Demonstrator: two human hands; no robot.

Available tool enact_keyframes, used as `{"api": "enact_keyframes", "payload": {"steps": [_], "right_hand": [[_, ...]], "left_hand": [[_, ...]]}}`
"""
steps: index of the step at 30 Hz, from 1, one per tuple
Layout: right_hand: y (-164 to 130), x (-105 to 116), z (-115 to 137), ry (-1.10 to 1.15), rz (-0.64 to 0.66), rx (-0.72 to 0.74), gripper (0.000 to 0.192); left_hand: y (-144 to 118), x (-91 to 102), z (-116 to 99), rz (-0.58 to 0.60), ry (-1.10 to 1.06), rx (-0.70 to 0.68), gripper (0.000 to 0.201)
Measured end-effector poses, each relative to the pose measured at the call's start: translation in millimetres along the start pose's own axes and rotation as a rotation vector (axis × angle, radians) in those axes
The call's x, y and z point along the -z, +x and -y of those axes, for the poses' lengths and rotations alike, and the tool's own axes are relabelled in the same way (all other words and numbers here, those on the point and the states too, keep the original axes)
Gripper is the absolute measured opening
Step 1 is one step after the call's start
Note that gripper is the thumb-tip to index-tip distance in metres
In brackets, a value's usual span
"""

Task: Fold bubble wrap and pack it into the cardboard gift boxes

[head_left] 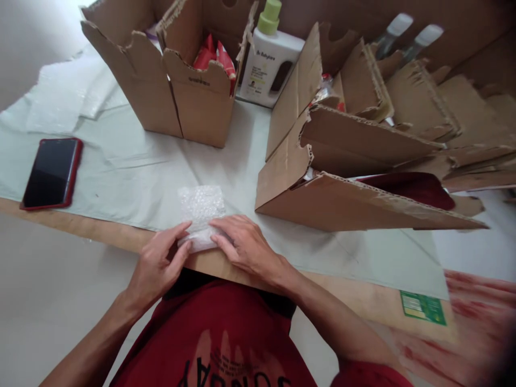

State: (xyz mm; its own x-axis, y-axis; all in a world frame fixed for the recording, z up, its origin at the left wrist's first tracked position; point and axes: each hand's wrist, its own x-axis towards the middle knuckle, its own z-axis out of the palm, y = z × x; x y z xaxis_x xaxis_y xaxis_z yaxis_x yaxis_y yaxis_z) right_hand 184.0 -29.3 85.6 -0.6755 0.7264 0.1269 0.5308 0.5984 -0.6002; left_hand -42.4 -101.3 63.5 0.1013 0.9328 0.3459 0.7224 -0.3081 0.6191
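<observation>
A small piece of bubble wrap (202,201) lies at the table's front edge, its near end folded into a thick roll. My left hand (161,259) grips the left end of that roll between thumb and fingers. On the right end, my right hand (245,244) has its thumb in front and its fingers over the top. The far part of the wrap lies flat on the pale cloth. Whether anything is inside the fold cannot be made out.
A phone (51,173) in a red case lies at the left, with more bubble wrap (60,94) behind it. Cardboard boxes (201,107) stand at the back beside a white bottle (268,64) with a green cap. A long cardboard organizer (363,204) fills the right side.
</observation>
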Motion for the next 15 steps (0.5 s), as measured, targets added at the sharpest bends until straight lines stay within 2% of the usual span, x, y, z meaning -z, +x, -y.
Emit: {"api": "enact_keyframes", "payload": {"steps": [2, 3, 7, 9, 12, 15], "right_hand": [[-4, -1, -2, -0.117, -0.140, 0.070, 0.028], [-5, -1, -3, -0.165, -0.163, 0.123, 0.030], [-2, -8, -8, -0.225, -0.020, 0.257, 0.024], [1, -11, -11, -0.192, -0.001, 0.215, 0.019], [2, -9, -13, -0.065, -0.001, 0.090, 0.019], [-2, -4, -10, -0.022, -0.005, 0.029, 0.019]], "left_hand": [[10, -4.5, 6, 0.007, 0.011, 0.029, 0.031], [15, -6.2, 10, 0.010, 0.032, 0.026, 0.031], [19, -7.9, 15, -0.060, 0.121, -0.002, 0.030], [14, -4.6, 12, -0.082, 0.104, -0.031, 0.033], [5, 1.8, 5, -0.036, 0.030, -0.076, 0.038], [7, 1.7, 3, -0.014, 0.014, -0.037, 0.035]]}}
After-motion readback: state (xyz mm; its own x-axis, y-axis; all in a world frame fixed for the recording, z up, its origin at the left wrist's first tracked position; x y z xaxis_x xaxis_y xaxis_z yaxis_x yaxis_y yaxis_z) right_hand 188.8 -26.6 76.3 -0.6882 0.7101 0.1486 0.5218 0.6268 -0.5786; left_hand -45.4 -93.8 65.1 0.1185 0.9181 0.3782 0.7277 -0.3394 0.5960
